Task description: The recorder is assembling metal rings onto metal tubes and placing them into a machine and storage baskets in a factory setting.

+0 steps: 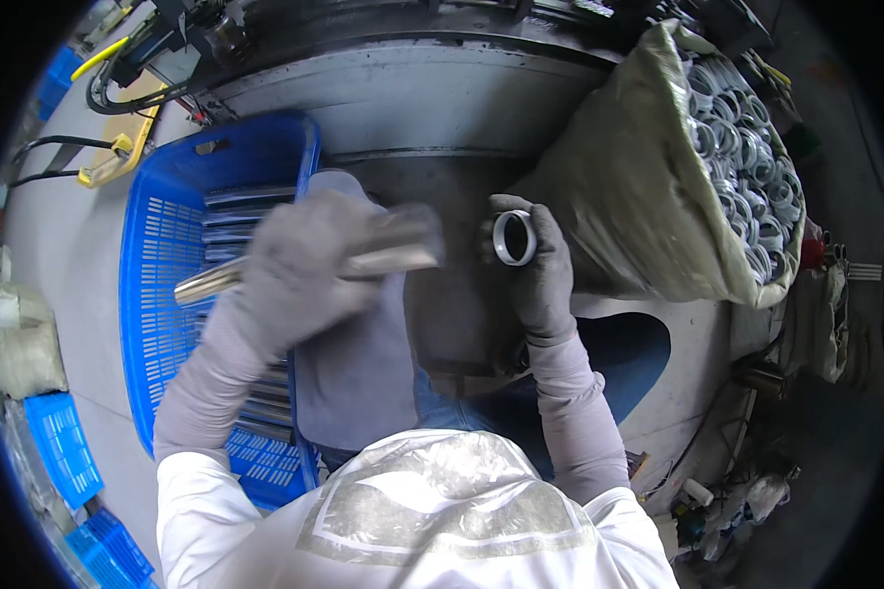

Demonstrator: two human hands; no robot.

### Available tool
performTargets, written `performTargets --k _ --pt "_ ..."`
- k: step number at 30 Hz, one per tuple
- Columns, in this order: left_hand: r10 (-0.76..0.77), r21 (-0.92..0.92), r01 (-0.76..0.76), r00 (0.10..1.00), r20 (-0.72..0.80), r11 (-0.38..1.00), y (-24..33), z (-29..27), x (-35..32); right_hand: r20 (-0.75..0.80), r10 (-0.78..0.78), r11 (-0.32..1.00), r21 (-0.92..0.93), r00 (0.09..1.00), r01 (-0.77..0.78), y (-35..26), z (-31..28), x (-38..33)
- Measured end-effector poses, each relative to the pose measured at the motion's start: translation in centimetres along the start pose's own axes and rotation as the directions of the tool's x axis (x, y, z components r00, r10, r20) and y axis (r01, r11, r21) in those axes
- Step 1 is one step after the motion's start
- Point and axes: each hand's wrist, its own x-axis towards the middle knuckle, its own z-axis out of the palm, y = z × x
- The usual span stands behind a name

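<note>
Left hand (300, 265) fingers wrapped round a metal tube (309, 265) above the blue crate (157, 294) — blurred, probably mid-swing. Right hand (535, 265) pinches a metal ring (514, 238), opening toward tube — sack of rings (658, 187) beside it.

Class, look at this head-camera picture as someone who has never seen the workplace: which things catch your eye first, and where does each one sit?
In the middle, the gloved left hand grips a shiny metal tube, blurred, while the gloved right hand holds a short metal ring beside it. At the left a bright blue slotted crate holds more tubes. At the upper right a big open sack brims with metal rings.
</note>
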Motion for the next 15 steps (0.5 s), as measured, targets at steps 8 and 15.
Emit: performTargets --k 8,15 --pt "-0.028 0.134 -0.003 0.973 0.228 0.991 6.1 5.2 3.1 0.069 -0.404 0.832 -0.387 0.912 0.398 -1.4 0.9 -3.0" --pt "0.022 0.243 -0.082 0.971 0.240 0.966 7.1 5.8 3.6 0.110 -0.439 0.787 -0.432 0.892 0.440 -0.1 0.0 -2.8"
